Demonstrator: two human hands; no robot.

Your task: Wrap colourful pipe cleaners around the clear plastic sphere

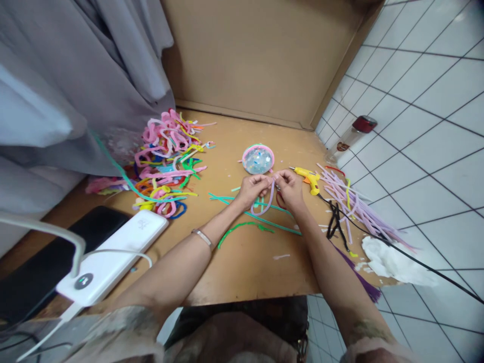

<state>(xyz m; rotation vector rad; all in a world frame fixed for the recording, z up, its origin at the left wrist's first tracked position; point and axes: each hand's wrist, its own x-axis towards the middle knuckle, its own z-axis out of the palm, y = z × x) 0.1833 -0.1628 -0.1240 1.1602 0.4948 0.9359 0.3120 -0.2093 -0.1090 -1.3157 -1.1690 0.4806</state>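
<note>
On the desk (234, 272), the widest bare stretch runs along the front between the forearms, with only a small pale scrap (282, 256) in it. Farther in, a green pipe cleaner (230, 231) and long turquoise pipe cleaners (280, 227) cross the way. Behind the hands, a clear round container (258, 160) blocks the middle, with bare lanes either side. The tangled pipe-cleaner heap (166, 161) and white power bank (117, 257) crowd the left; the yellow glue gun (309, 180) and lilac pipe cleaners (351, 201) obstruct the right. A brown panel (257, 55) closes the back.
</note>
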